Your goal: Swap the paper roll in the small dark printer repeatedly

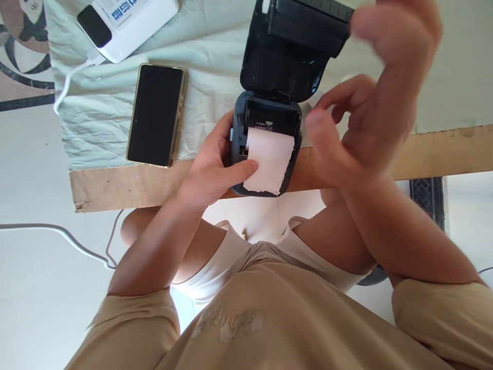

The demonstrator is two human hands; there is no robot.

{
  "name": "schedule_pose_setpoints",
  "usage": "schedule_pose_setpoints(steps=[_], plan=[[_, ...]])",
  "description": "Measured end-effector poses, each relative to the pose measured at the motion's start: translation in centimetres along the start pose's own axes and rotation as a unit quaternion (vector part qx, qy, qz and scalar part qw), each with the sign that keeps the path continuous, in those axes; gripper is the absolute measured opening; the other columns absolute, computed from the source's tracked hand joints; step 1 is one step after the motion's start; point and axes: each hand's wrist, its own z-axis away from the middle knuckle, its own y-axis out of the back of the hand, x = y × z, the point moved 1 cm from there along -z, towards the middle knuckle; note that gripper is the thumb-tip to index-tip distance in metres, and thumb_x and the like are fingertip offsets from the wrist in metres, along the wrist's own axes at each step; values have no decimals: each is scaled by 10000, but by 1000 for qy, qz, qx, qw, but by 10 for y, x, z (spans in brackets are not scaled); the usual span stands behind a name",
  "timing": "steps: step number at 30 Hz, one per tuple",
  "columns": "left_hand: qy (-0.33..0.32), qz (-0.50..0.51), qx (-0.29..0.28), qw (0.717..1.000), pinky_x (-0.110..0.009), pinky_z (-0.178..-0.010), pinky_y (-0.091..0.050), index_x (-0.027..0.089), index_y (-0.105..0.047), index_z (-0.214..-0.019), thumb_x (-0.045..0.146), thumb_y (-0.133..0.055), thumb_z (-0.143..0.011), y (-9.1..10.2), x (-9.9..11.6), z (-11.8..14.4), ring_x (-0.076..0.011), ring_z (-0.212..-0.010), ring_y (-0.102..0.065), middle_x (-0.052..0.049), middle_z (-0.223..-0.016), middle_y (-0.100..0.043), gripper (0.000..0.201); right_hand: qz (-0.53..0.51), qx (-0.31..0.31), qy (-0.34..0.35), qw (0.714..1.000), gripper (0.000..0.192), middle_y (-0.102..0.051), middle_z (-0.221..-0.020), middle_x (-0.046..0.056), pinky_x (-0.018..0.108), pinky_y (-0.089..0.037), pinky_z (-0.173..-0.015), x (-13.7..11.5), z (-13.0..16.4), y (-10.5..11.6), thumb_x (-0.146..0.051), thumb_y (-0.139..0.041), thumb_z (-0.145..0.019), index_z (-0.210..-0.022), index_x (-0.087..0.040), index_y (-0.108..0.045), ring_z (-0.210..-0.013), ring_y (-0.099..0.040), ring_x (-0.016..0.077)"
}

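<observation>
Fingers of the left hand (210,172) are wrapped on the left flank of the small dark printer (265,149), thumb laid flat across the lower left corner of the paper strip (269,160) and pressing it against the body. Those of the right hand (362,123) are loosely spread and curled, clamped on nothing that I can see; the upper ones are blurred, close by the raised lid (292,46).

Going from big to small: the cloth-covered table (215,56) fills the top, its bare wooden edge (442,151) running across the middle. The printer sits right at that edge, at the centre, its lid swung up toward twelve o'clock. From it the phone (156,115) lies at nine o'clock, face dark, and a white power bank (131,20) with its cable (73,77) at about ten o'clock. The paper, ragged along its bottom, hangs from the slot toward six o'clock.

My guess is that paper is being seated in the open printer: the strip is drawn out and pinned, the lid not yet shut. Closing it would call for keeping the strip straight under the thumb while the lid comes down squarely.

Relative to the fingers, the printer is at three o'clock of the left hand, touching it, and at nine o'clock of the right, near but apart.
</observation>
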Motion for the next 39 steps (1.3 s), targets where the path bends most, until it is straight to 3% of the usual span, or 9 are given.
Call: schedule_pose_setpoints(steps=[2,6,8,13,18,24,28,34,39], plan=[[-3,3,-9,1000,-341,-918,-671,238,-794,-1239,299,-1014,-748,3,-1,0,-270,-1045,-800,-23,-943,-754,541,-31,-5,-50,998,442,-621,-1676,75,347,-575,-654,5,-1,1,-538,-533,-1199,-1588,-360,-642,-1085,-797,222],[-39,16,-43,998,-345,-893,-658,231,-797,-1257,333,-1033,-750,8,-7,-3,-267,-1033,-782,-32,-1002,-762,569,-46,3,-14,999,237,-777,-1186,54,308,-564,-602,2,-1,0,-491,-652,-1145,-1176,-311,-803,-958,-747,199],[-40,14,-30,999,-343,-861,-651,231,-794,-1263,374,-1045,-749,7,-7,-4,-256,-999,-776,-30,-1022,-760,590,-22,-52,8,998,211,-776,-1201,80,342,-614,-649,-1,-1,-2,-476,-712,-1079,-1079,-286,-804,-892,-723,191],[-36,29,-9,999,-345,-938,-665,250,-791,-1243,453,-1076,-746,0,-4,0,-267,-1091,-789,-15,-953,-709,608,-39,-202,-116,972,514,-671,-1557,157,465,-707,-882,3,2,-7,-522,-753,-1004,-1464,-298,-697,-1199,-745,318],[-36,73,-16,997,-235,-693,-584,267,-814,-1317,389,-942,-972,-3,-3,7,-138,-820,-718,-17,-1061,-770,388,-183,-238,-145,943,912,-657,-1579,155,563,-663,-1134,18,7,-16,-813,-756,-956,-1661,-302,-484,-1322,-722,359],[16,74,12,997,-266,-664,-615,234,-801,-1244,386,-1008,-852,-7,4,4,-162,-737,-712,0,-907,-706,469,-211,-259,-167,927,884,-689,-1543,118,540,-657,-1138,22,4,-18,-880,-724,-974,-1613,-310,-503,-1348,-711,344],[10,104,7,995,-242,-664,-605,243,-828,-1214,340,-974,-923,-9,5,4,-133,-733,-699,7,-906,-724,340,-204,-269,-196,921,893,-679,-1550,115,540,-639,-1189,21,0,-16,-863,-758,-960,-1616,-307,-516,-1381,-695,351],[7,89,36,995,-367,-916,-689,250,-843,-1188,589,-685,-1124,-7,-2,-1,-297,-1279,-793,-73,-1066,-842,380,-149,-236,-197,940,800,-669,-1602,126,537,-646,-1202,23,9,-20,-676,-767,-1007,-1665,-311,-497,-1434,-686,348],[11,62,74,995,-463,-1150,-664,280,-804,-1118,573,-738,-1093,-9,1,-4,-355,-1564,-672,-55,-1051,-855,301,-110,-209,-98,967,719,-636,-1700,161,525,-607,-1309,18,9,-18,-540,-716,-1041,-1680,-273,-523,-1582,-639,339]])
